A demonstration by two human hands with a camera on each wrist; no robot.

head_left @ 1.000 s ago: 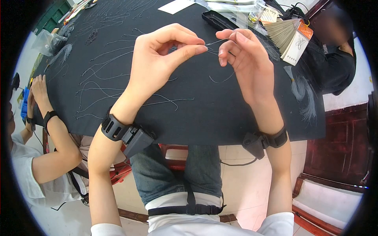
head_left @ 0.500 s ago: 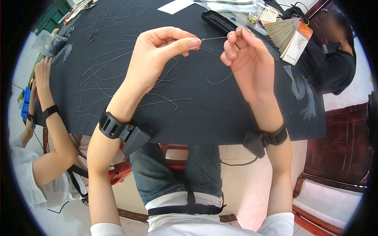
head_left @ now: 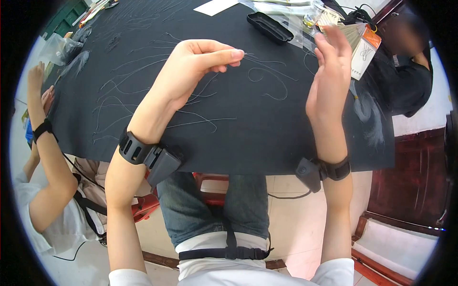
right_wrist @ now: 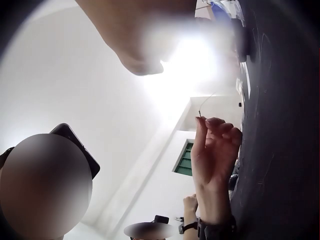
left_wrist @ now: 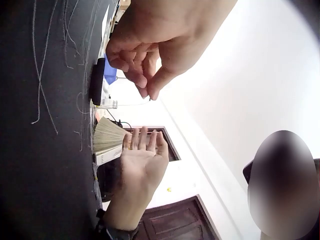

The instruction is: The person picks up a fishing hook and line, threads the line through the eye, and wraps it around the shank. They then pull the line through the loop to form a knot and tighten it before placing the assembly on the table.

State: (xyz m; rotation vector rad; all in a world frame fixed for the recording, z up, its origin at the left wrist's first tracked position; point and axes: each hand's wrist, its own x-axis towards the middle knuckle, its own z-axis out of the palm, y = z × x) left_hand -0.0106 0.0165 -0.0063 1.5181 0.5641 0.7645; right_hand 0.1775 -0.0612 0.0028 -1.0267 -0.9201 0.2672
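Observation:
My left hand [head_left: 198, 64] is over the black-covered table, pinching a thin grey cord between thumb and forefinger. In the right wrist view a short fine end of that cord [right_wrist: 200, 113] rises from the fingertips; the rest is hidden by the fingers. My right hand [head_left: 330, 76] is held apart on the right, palm toward the left hand, fingers extended and holding nothing. The left wrist view also shows that palm [left_wrist: 142, 167] with its fingers spread. Several similar cords [head_left: 200, 114] lie beneath and around the left hand, and a curved loose strand [head_left: 286, 88] lies between the hands.
Beyond the hands lie a black open case [head_left: 270, 28], plastic bags [head_left: 276, 7] and a white sheet [head_left: 214, 6]. A fanned stack of cards [head_left: 360, 52] and a tied grey thread bundle [head_left: 365, 109] sit at right. Other people sit at left and right.
My right hand has released the cord it was pulling and swung right, its fingers straightening. My left hand keeps its pinch, slightly lower. The person at left has raised an arm.

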